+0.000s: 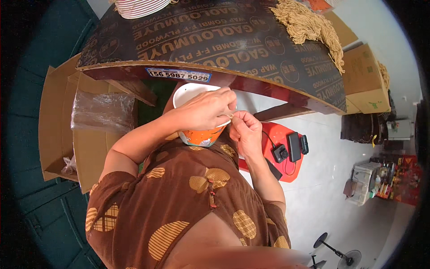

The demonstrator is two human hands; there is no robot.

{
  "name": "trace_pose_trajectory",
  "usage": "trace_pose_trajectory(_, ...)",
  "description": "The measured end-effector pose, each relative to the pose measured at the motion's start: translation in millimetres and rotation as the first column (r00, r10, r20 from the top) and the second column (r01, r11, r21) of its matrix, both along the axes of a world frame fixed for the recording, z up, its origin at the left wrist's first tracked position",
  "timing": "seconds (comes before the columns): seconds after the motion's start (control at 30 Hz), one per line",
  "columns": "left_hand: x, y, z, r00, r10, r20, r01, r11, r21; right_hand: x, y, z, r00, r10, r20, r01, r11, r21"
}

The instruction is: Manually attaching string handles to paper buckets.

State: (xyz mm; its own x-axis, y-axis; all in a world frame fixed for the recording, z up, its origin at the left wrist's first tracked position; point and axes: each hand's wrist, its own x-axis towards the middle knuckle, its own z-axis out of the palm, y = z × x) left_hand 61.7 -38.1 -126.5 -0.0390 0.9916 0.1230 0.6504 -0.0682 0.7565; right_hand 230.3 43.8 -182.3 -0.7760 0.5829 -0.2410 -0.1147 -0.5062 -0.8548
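An orange printed bucket (205, 136) with a white inside stands upright on my lap, just under the table's near edge. My left hand (208, 106) reaches across its open top, fingers curled together at the right side of the rim. Close beside it, my right hand (246, 130) is closed in a pinch. A thin pale cord (231, 116) shows between the fingertips of both hands, right at the bucket's wall. Its ends are hidden by my fingers.
The black plywood table (201, 42) carries a bundle of beige cords (309, 29) and a stack of white, red-edged rounds (141, 6). A red stool (289, 172) at right holds a small camera (280, 153) and other devices. An open cardboard box (92, 150) stands left.
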Motion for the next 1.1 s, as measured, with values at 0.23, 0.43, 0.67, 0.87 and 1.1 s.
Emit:
trace_pose_trajectory(0.23,-2,1,-15,0.996,-0.044,-0.074,0.054,0.989,0.135,-1,1,-2,1.0,0.01,-0.009,-0.01,1.0,-0.019)
trace_pose_trajectory(0.43,-2,2,-13,0.997,-0.055,-0.059,0.059,0.996,0.067,-1,1,0,1.0,-0.005,0.002,0.005,1.0,-0.013)
trace_pose_trajectory(0.67,-3,2,-13,0.995,-0.094,-0.01,0.095,0.993,0.068,1,2,-2,1.0,0.015,0.004,-0.015,1.0,0.018)
trace_pose_trajectory(0.87,0,2,-6,0.996,-0.072,-0.045,0.074,0.996,0.043,0,1,-4,1.0,0.003,0.024,-0.004,0.999,0.042)
trace_pose_trajectory(1.1,-2,5,-12,0.995,-0.096,-0.002,0.096,0.995,0.04,7,6,1,0.996,-0.009,0.087,-0.017,0.957,0.291)
